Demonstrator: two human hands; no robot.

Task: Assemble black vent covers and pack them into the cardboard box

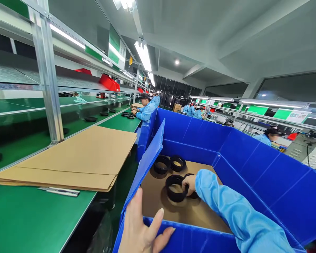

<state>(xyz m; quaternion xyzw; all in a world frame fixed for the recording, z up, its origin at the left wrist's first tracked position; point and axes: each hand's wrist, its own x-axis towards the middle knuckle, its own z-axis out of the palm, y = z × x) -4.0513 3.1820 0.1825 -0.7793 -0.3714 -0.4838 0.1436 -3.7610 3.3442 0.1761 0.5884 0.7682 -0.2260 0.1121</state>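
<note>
My right hand [190, 185] reaches into a blue corrugated plastic box [195, 128] and grips a black ring [171, 197] by its right side. The ring is held near the brown cardboard [158, 207] lining the box; whether it touches is unclear. Two more black rings, one at the far left [162, 170] and one beside it [178, 168], lie on the cardboard. Another is partly hidden behind my right hand. My left hand [142, 225] is at the near left corner, fingers spread, touching the raised blue side flap [150, 154] and the near wall.
Cardboard sheets [76, 154] are stacked on the green workbench [23, 214] at left, with a utility knife [61, 191] by their front edge. A metal post [46, 77] supports the shelf. A co-worker in blue [147, 112] works farther along the bench.
</note>
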